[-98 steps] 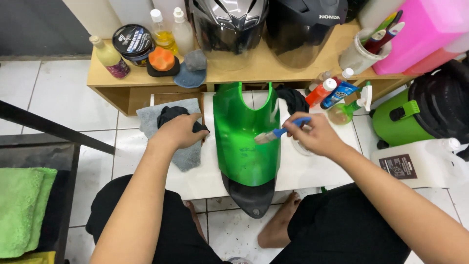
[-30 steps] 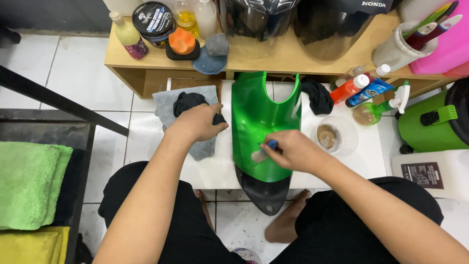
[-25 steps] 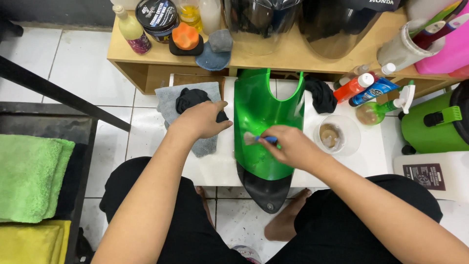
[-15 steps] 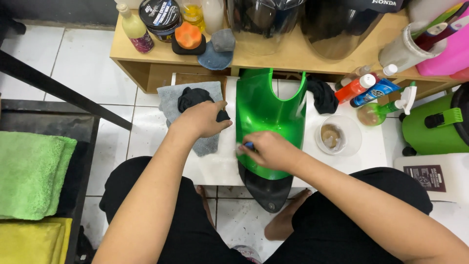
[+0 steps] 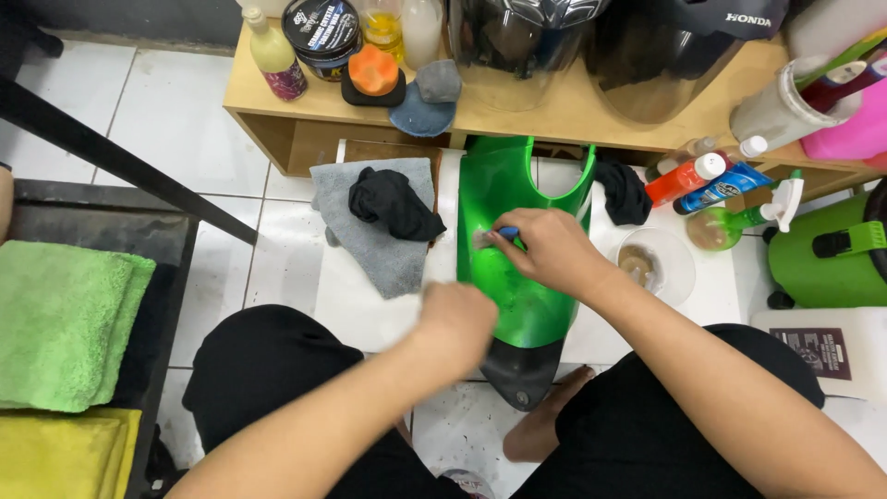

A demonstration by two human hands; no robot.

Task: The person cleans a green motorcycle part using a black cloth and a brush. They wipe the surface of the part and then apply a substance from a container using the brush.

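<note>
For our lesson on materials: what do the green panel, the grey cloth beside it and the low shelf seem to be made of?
Green panel: likely moulded plastic with a glossy finish, judging by its smooth curves and sheen.
Grey cloth: soft, matt, napped textile, possibly microfibre; it lies limp and creased.
Low shelf: pale wood or wood-look board, matt, with a flat, even surface and square edges.

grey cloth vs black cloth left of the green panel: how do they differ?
The grey cloth is larger and spread flat on the white surface; the black cloth is smaller and crumpled in a heap. The black cloth lies on top of the grey cloth, covering its upper right part. Both lie left of the green panel, and neither hand touches them.
</note>
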